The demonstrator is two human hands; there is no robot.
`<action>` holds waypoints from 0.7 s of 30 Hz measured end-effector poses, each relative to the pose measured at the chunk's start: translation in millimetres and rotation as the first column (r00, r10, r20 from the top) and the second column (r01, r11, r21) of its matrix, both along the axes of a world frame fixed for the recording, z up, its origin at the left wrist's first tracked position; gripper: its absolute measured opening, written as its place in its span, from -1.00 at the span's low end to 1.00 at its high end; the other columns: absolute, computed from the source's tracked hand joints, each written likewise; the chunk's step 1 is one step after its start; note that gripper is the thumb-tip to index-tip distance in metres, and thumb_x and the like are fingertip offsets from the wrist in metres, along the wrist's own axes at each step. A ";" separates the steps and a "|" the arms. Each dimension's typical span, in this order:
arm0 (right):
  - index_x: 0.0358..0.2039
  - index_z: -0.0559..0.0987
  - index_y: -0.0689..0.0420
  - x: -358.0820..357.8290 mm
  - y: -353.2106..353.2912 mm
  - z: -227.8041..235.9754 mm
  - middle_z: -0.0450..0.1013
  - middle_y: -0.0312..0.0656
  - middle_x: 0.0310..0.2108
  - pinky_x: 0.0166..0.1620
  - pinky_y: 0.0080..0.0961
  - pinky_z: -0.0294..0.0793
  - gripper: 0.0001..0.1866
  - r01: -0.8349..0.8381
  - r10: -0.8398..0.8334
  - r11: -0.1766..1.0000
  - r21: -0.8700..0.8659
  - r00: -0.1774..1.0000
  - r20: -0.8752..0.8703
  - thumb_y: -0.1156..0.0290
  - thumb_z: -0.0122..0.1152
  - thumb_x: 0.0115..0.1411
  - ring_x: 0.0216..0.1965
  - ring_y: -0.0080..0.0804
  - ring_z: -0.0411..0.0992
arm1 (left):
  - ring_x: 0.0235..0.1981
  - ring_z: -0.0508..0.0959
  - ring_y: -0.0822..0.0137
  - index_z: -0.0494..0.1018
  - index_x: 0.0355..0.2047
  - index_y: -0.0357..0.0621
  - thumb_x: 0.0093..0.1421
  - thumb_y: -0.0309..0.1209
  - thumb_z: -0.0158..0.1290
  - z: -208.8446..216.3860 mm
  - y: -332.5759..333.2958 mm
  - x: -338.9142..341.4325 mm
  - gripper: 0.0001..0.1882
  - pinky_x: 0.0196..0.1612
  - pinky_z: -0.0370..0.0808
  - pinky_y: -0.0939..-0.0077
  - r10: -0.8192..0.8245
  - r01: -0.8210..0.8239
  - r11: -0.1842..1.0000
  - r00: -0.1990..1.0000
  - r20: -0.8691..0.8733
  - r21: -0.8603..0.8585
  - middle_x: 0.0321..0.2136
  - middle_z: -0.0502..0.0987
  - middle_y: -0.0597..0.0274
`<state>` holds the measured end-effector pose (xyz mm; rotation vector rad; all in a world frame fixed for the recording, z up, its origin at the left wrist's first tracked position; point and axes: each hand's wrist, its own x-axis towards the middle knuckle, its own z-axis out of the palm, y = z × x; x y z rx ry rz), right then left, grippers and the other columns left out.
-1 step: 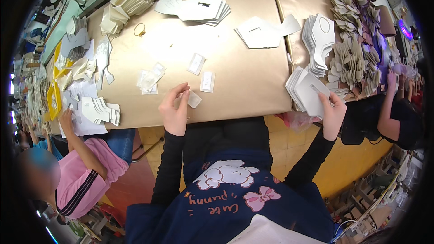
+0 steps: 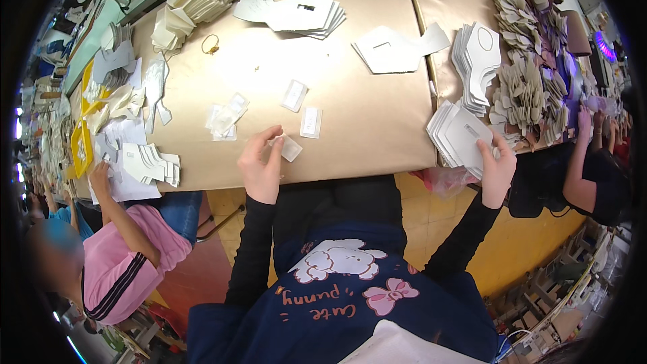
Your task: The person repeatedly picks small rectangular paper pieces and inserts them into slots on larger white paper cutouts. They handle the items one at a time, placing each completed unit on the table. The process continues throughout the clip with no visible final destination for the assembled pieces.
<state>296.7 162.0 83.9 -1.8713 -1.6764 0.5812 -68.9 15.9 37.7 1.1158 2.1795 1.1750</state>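
Close to the table's near edge, my left hand has thumb and fingers closed on a small translucent packet; the thumb covers part of it. Two similar packets with white inserts, one white-labelled packet and another packet, lie just beyond. A small overlapping pile of packets is to their left. At the right, my right hand grips the near edge of a flat white cut piece with a small slot, on top of a fanned stack. Its thumb lies on the upper face.
Other white cut pieces lie at a stack, a slotted piece and a far stack. A yellow ring-like band is on the table. A person in pink works at left beside yellow trays. Bundled pieces crowd the right.
The view has shifted very slightly. Both hands and the things around them stay essentially in the same places.
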 end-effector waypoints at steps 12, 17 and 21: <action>0.09 0.53 0.24 -164.8 90.1 -71.9 0.42 -0.03 0.08 0.20 -0.27 0.32 -0.52 -0.297 0.372 0.888 0.351 0.913 -0.167 0.42 0.35 0.14 0.15 -0.06 0.35 | -0.10 0.40 0.04 0.48 0.05 -0.18 0.12 -0.34 0.29 -26.6 25.2 34.2 -0.52 -0.01 0.39 0.22 -0.117 0.094 0.991 0.950 -0.288 -0.091 -0.13 0.45 0.09; 0.10 0.52 0.30 -166.4 102.7 -103.9 0.37 -0.02 0.11 0.24 -0.24 0.27 -0.42 -0.290 0.276 0.929 0.231 0.957 0.092 0.25 0.40 0.12 0.19 0.01 0.26 | -0.08 0.38 0.02 0.49 0.05 -0.15 0.12 -0.44 0.25 -28.5 29.7 35.3 -0.54 0.02 0.38 0.20 -0.158 0.128 0.985 0.939 -0.304 -0.118 -0.12 0.43 0.08; 0.00 0.58 0.21 -164.6 89.5 -96.2 0.42 -0.11 0.02 0.19 -0.22 0.29 -0.56 -0.250 0.266 0.920 0.302 0.964 -0.012 0.39 0.41 0.08 0.07 -0.10 0.36 | -0.05 0.38 0.01 0.51 0.03 -0.13 0.11 -0.55 0.19 -25.9 30.1 35.3 -0.57 0.04 0.38 0.20 -0.251 0.235 0.968 0.914 -0.319 -0.086 -0.11 0.43 0.08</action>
